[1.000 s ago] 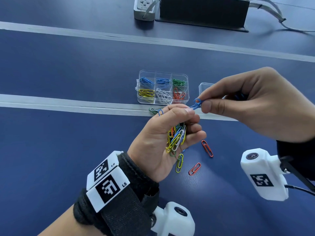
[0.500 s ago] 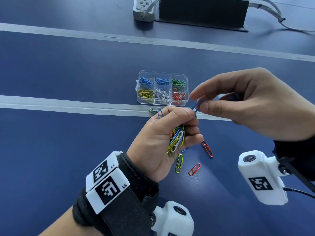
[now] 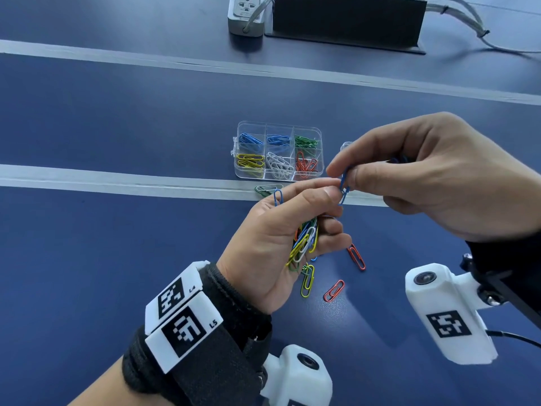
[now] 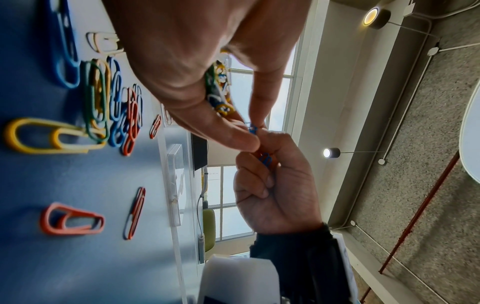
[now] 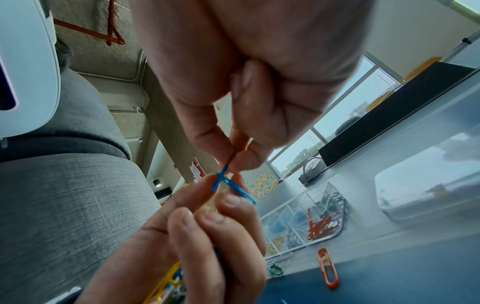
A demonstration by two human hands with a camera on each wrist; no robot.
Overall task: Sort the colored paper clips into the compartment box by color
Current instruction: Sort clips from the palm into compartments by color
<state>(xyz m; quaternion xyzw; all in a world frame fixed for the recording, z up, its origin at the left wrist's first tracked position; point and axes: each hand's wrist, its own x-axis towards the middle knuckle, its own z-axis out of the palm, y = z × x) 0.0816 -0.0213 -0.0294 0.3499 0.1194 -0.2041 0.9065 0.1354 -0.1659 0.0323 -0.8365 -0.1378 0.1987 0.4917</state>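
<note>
Two blue clips sit crossed at the meeting point of both hands. The right hand pinches one between thumb and forefinger, its long axis running steeply down toward the left hand's thumb tip; the left hand pinches the other there while its curled fingers clutch a mixed bunch of clips against the palm.

Just beyond the pinch, away from the person, stands the compartment box: blue in two far cells, green beside them, yellow, white and red in the near row. The right hand is the nearer one to it, so I judge the clip must travel forward and slightly leftward to a blue cell.

Below the left fingers, on the table, lie loose red clips and a yellow one.

Only the right wrist view shows the crossing of the blue clips; the head view shows one blue streak. The left wrist view reveals more loose clips under the palm, and further blue wire tucked in the right hand's curled fingers.
</note>
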